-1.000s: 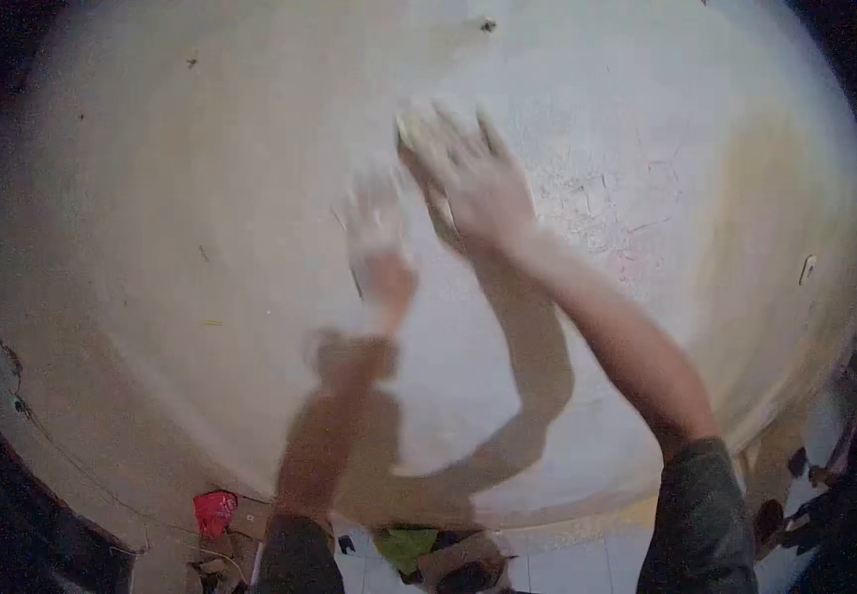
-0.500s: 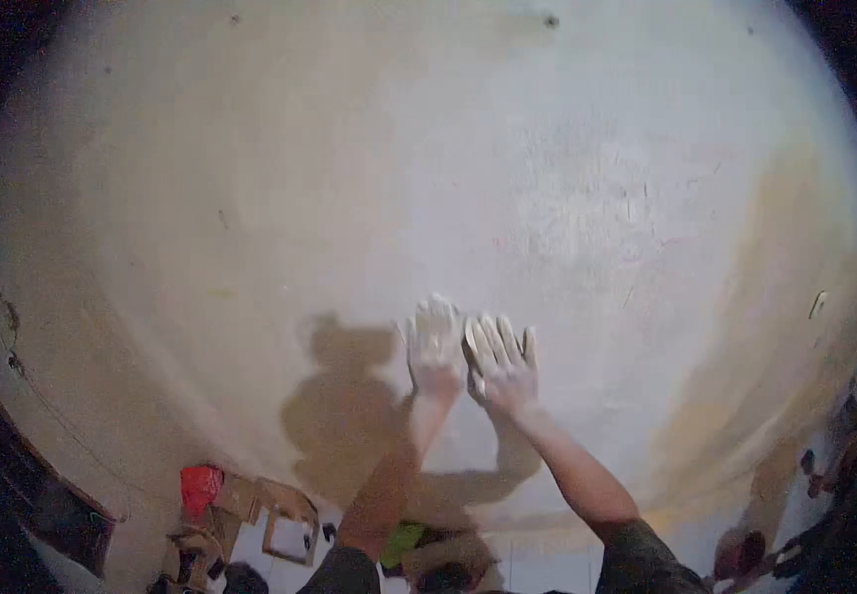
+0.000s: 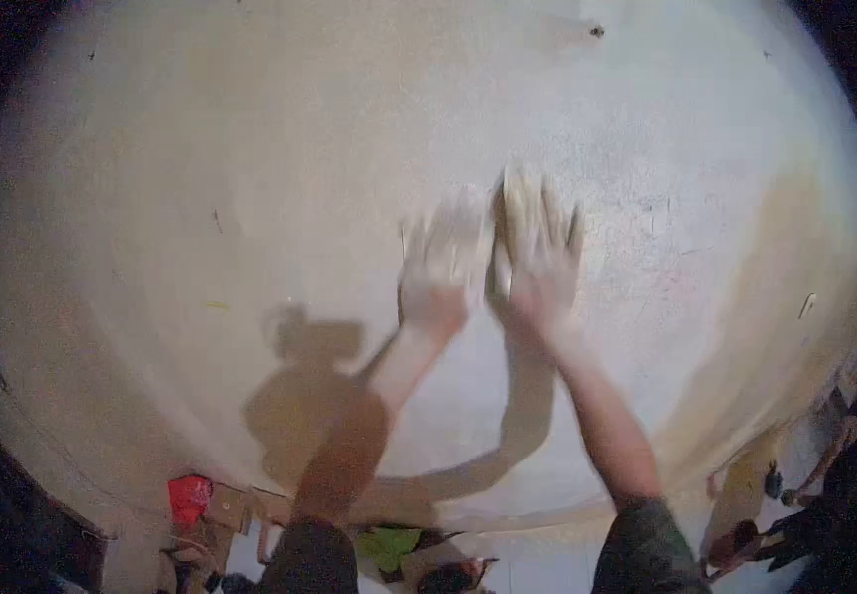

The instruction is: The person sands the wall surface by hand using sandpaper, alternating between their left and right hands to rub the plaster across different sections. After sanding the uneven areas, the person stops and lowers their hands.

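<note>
Both hands lie with fingers stretched out against a broad pale wall (image 3: 310, 178), blurred by motion. My left hand (image 3: 438, 262) looks whitish, as if coated with powder, and holds nothing that I can see. Close beside it on the right, slightly higher, my right hand (image 3: 539, 252) is flat with its fingers a little apart. Its fingers look whitish too. Whether anything thin lies under the palms is hidden. Scuffs and fine marks show on the wall around the right hand.
Low on the left are a red item (image 3: 190, 497) and a brown cardboard box (image 3: 227, 509). A green item (image 3: 386, 546) lies on the floor between my arms. Dark clutter stands at the lower right. A shadow of my head and arms falls on the wall.
Both hands have moved up the wall, the right one further, and slightly to the right. The view has shifted a little, and my shadow sits further left.
</note>
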### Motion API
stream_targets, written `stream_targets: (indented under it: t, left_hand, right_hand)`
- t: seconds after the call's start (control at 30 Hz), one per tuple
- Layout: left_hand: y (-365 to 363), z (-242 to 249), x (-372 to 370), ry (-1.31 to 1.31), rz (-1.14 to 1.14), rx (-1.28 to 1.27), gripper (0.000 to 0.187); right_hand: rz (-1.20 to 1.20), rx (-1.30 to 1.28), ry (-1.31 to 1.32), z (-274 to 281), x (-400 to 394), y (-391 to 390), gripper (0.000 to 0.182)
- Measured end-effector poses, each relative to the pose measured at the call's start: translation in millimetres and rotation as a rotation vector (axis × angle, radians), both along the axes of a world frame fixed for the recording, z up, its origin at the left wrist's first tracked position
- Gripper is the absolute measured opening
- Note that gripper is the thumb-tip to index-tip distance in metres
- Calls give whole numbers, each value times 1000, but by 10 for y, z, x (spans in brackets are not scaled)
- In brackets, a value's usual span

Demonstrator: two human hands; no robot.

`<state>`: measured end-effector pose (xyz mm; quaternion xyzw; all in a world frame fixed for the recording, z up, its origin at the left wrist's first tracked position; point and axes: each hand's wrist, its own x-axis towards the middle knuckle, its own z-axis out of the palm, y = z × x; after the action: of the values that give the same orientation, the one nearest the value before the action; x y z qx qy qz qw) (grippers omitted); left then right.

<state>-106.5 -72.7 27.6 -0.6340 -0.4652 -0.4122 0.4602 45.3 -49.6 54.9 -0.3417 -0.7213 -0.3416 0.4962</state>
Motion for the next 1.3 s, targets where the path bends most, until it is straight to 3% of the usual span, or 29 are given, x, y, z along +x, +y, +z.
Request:
stream_targets:
  t: [0.1, 0.13, 0.17, 0.23, 0.27, 0.33, 0.4, 0.43, 0.5, 0.53, 0.6, 0.7, 0.77, 0.83, 0.9, 0.93, 1.03, 1.13, 1.23, 1.3]
  left_hand:
    - [-102, -1349, 28, -89, -67, -80, 51]
    - [-74, -1639, -4, -118, -68, -111, 50]
    - [-80, -1602, 10, -105, -79, -93, 50]
    - [-65, -1496, 68, -97, -28, -108, 49]
    - [-20, -1189, 29, -26, -33, -76, 50]
    - [10, -156, 12, -16, -83, -32, 56]
    - [131, 736, -50, -16, -124, 223, 66]
    - [67, 1155, -68, -145, -70, -83, 69]
    - [105, 1367, -90, -151, -73, -60, 69]
    - [140, 1362, -108, -140, -72, -41, 69]
    - [70, 883, -100, -49, -105, 163, 67]
    - [-124, -79, -13, -131, -36, 0, 61]
    - [-122, -999, -10, -163, -22, -69, 59]
    - [-85, -1403, -9, -186, -44, -81, 58]
    - [-81, -1462, -74, -87, -12, -121, 54]
    - [-76, -1181, -84, -101, -126, -141, 57]
    - [25, 123, -224, -31, -69, 18, 65]
    - [-36, 1144, -228, -66, -33, 122, 71]
    - [9, 1053, -225, -22, -103, 130, 70]
    - [22, 459, -197, -10, 1, 119, 66]
  right_hand:
    - [-6, -144, -120, -1407, 155, -46, 62]
    - [-7, -172, -154, -1777, 198, -51, 61]
    - [-9, -197, -187, -1941, 225, -52, 59]
    - [21, -126, -201, -1330, 217, 35, 59]
    - [64, -82, -224, -898, 188, 22, 59]
    - [65, 38, -144, 275, 73, -15, 60]
    - [35, 283, -32, 1176, -85, 205, 70]
    - [46, 306, 21, 1462, -131, 248, 70]
    - [58, 338, 68, 1548, -188, 301, 70]
    - [62, 297, 77, 1373, -195, 253, 69]
    - [56, 168, 76, 866, -202, -19, 70]
    - [42, -78, -15, -450, -59, -126, 67]
    - [16, -171, -102, -1517, 41, -175, 61]
    - [102, -300, -107, -2123, 141, -162, 60]
    - [93, -182, -114, -1584, 73, -165, 60]
    - [83, -94, -118, -1226, 22, -186, 60]
    - [123, 58, -24, 319, -147, -145, 66]
    - [107, 233, 82, 1250, -287, -9, 67]
    - [88, 180, 104, 1022, -295, -20, 66]
    - [45, 79, 42, 362, -246, -37, 65]
